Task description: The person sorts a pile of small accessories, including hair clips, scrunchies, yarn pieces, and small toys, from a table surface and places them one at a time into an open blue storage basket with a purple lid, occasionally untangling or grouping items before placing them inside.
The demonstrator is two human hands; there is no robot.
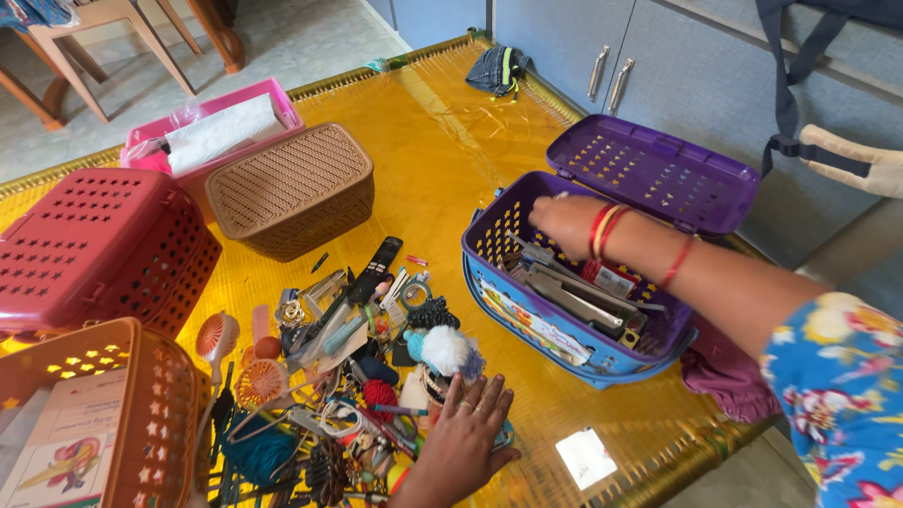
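1. 2 hands are at work, and the thing in hand is the purple basket (574, 310), which stands on the right part of the yellow woven mat (442, 160) with its lid (658, 174) thrown back and lying open behind it.
2. Inside the basket lie flat packets and small tools, packed close; I cannot tell each one.
3. The right hand (564, 224) reaches into the far left corner of the basket, fingers bent downward among the contents. Whether it pinches something there I cannot tell, because the fingertips are hidden behind the wall.
4. The left hand (466, 437) lies flat with fingers spread at the near edge of the pile of small things (357, 376), touching it, and it holds nothing.
5. In that pile I see a black remote control (374, 268), a white pompom (444, 348), a roll of tape (414, 293) and a small pink fan (216, 337), all mixed together just left of the basket.
6. Further left stand a brown basket (292, 193) with closed lid, a pink box (221, 132) with paper, a red basket (94, 245) and an orange basket (141, 414).
7. My judgement: the step in hand is sorting between the pile and the purple basket. The next move calls for a careful, narrow grip, because the pieces inside sit tight against each other.
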